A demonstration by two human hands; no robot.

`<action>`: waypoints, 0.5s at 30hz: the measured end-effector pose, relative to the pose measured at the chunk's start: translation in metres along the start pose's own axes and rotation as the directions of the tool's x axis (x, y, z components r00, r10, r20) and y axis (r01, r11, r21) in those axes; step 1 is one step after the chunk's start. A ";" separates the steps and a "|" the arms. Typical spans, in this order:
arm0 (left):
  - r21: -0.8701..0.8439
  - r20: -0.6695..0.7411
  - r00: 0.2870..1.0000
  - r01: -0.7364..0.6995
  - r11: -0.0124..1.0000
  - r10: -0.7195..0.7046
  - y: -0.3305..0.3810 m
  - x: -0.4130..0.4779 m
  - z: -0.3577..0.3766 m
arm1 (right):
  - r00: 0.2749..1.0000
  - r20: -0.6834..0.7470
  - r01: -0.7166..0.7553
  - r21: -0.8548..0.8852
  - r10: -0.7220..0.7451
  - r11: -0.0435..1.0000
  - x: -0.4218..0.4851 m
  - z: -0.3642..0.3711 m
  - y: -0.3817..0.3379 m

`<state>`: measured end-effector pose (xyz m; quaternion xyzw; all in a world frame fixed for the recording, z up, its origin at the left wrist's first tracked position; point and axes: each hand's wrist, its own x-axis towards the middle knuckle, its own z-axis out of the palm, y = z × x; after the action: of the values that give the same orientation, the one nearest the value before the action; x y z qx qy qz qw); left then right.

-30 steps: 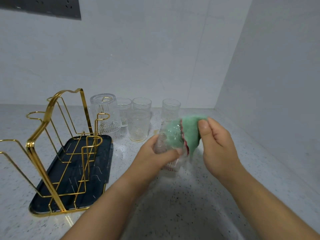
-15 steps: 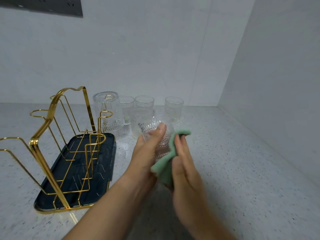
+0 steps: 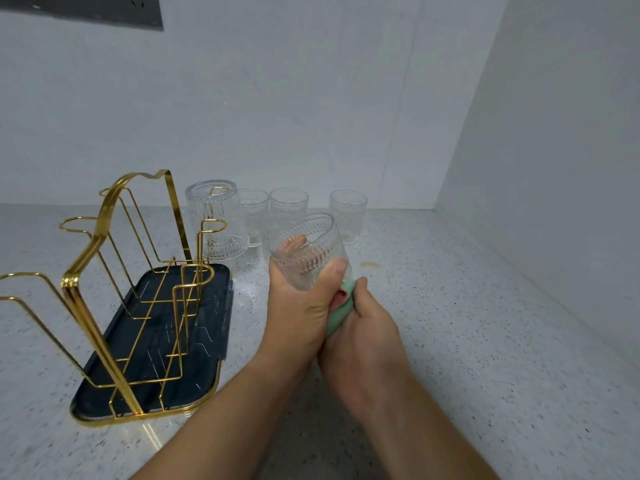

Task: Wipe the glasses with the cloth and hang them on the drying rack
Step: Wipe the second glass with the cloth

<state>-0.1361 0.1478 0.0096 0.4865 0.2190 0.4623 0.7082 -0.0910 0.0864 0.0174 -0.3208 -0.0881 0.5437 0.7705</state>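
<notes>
Your left hand (image 3: pixel 304 313) clamps the ribbed glass (image 3: pixel 308 251), tilted above the middle of the bench (image 3: pixel 467 341), while your right hand (image 3: pixel 367 337), which held the green cloth (image 3: pixel 341 311) at its mouth a second ago, now bunches it against the base, so hanging on the drying rack (image 3: pixel 104 271) looks near.

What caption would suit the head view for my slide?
Left hand holds a ribbed glass while the right hand grips a green cloth against it, beside a gold drying rack.

A speckled grey countertop (image 3: pixel 485 341) meets pale walls (image 3: pixel 311 98); a dark panel (image 3: pixel 86 8) sits upper left.
</notes>
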 end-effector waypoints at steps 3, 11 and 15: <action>0.051 0.005 0.999 -0.032 0.998 0.032 -0.003 0.000 0.000 | 1.000 0.019 -0.020 -0.103 0.022 0.994 -0.005 -0.010 -0.003; -0.153 -0.002 0.992 0.123 0.980 -0.125 0.009 -0.006 0.007 | 0.978 0.068 0.209 -0.211 -0.199 0.955 -0.027 -0.015 0.008; -0.266 0.025 0.987 0.159 0.951 -0.158 0.007 -0.018 0.019 | 0.982 -0.044 0.175 -0.122 -0.181 0.977 -0.012 -0.010 -0.008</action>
<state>-0.1334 0.1239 0.0219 0.3681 0.1916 0.4286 0.8025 -0.0841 0.0702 0.0167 -0.3713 -0.1274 0.4574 0.7979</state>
